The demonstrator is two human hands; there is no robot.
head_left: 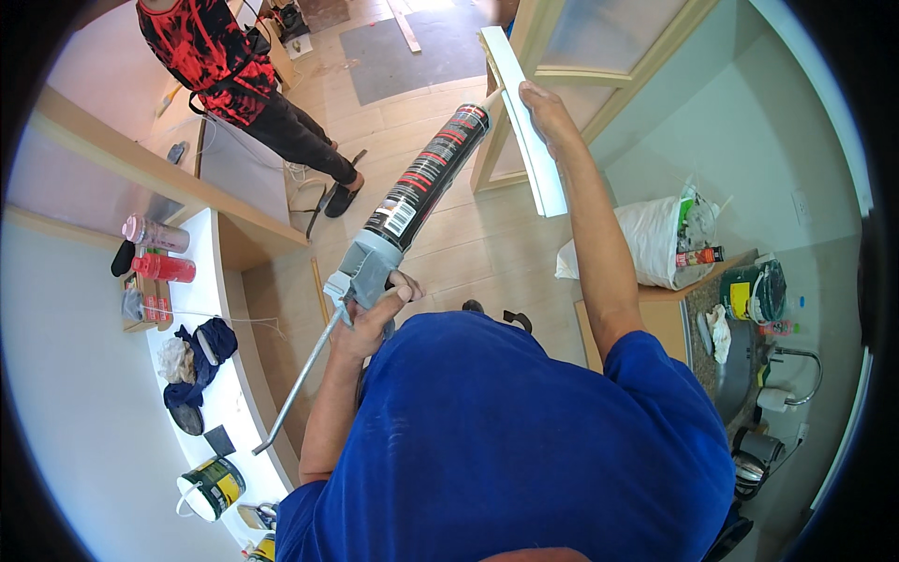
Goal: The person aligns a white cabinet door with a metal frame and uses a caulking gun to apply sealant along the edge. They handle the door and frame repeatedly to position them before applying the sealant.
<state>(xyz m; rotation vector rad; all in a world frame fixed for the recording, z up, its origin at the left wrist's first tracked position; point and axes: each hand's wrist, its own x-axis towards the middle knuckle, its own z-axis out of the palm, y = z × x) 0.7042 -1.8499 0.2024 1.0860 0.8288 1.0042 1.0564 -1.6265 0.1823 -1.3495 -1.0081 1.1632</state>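
Note:
My left hand (373, 314) is wrapped round the handle of a grey caulking gun (363, 270), whose bent metal rod sticks out toward me at the lower left. A black sealant cartridge (429, 178) with red bands lies in the gun. Its pale nozzle (493, 97) points up and to the right, at the edge of a long white strip (534, 159). Whether the tip touches the strip, I cannot tell. My right hand (551, 114) grips the strip by its right side, holding it tilted in front of me.
A person (253, 94) in a red and black shirt stands at the far left. On the left, a white shelf (220, 375) bears bottles, cloths and a green bucket (212, 487). To the right are a white sack (646, 239), another green bucket (749, 292) and a sink tap (807, 365). Wooden-framed panels (609, 70) stand ahead.

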